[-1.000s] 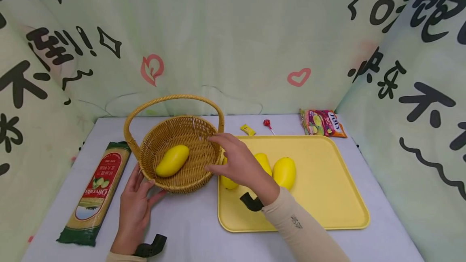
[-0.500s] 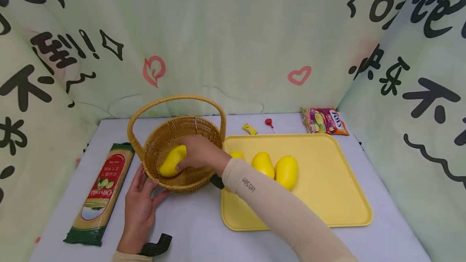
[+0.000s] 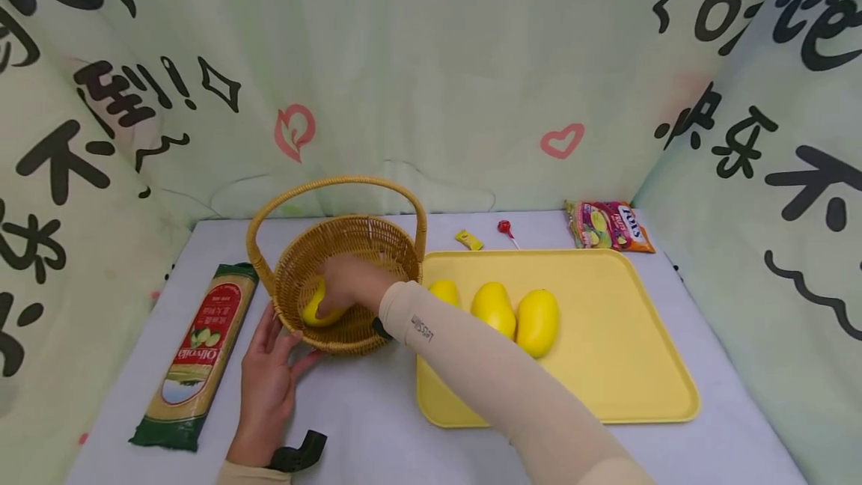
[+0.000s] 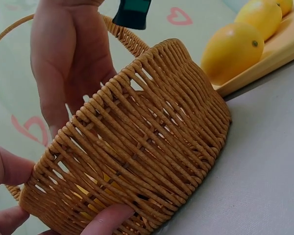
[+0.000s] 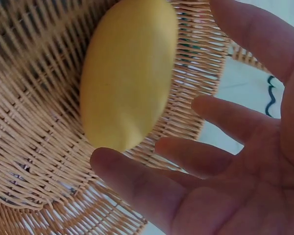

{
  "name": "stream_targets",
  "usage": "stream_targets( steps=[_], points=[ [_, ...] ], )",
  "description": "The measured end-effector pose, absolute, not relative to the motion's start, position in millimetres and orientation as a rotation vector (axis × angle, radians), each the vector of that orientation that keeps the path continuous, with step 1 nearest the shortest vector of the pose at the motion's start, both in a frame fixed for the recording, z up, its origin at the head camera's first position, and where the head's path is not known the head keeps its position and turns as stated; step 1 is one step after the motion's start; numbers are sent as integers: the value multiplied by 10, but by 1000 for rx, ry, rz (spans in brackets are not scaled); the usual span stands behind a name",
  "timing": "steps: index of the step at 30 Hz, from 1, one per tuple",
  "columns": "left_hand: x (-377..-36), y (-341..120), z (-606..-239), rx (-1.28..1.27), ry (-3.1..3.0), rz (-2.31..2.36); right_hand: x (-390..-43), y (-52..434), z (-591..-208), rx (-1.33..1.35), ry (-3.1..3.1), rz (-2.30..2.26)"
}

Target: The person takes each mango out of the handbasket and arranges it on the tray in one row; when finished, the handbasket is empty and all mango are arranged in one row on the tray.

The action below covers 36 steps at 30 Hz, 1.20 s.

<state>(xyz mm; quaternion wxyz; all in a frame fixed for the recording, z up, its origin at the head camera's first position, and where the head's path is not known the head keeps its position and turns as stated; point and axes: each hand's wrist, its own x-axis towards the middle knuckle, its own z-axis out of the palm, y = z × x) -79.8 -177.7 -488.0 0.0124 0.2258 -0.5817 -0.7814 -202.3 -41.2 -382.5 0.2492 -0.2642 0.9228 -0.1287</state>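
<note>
Compared with 0.5 s ago, the right hand (image 3: 343,284) sits deeper in the basket (image 3: 350,244) and covers more of the mango (image 3: 313,310); 1 s ago it hovered above the rim, with the fruit untouched. In the right wrist view its fingers (image 5: 137,178) are spread and only gently bent beside the mango, not closed around it. The left hand (image 3: 268,380) lies on the table (image 3: 350,425) as before, its relaxed fingers (image 4: 108,220) touching the basket's outer wall.

The basket is round, woven of tan wicker with an arched handle. The mango is smooth, yellow and oval; it lies on the basket floor with its long axis slanting from front-left to back-right. 3 more mangoes (image 3: 494,307) rest on the flat yellow plastic tray (image 3: 626,365).
</note>
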Motion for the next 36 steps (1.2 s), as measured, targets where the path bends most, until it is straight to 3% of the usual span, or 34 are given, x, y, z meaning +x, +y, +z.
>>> stream_targets(
  steps=[7, 36],
  points=[
    [-795, -1754, -4875, 682, -1817, -2429, -2072, -433, -3909, -808, 2524, -210],
    [-811, -1767, -4882, 718, -1832, -2420, -2048, -386, -4012, -701, 2475, -220]
  ],
)
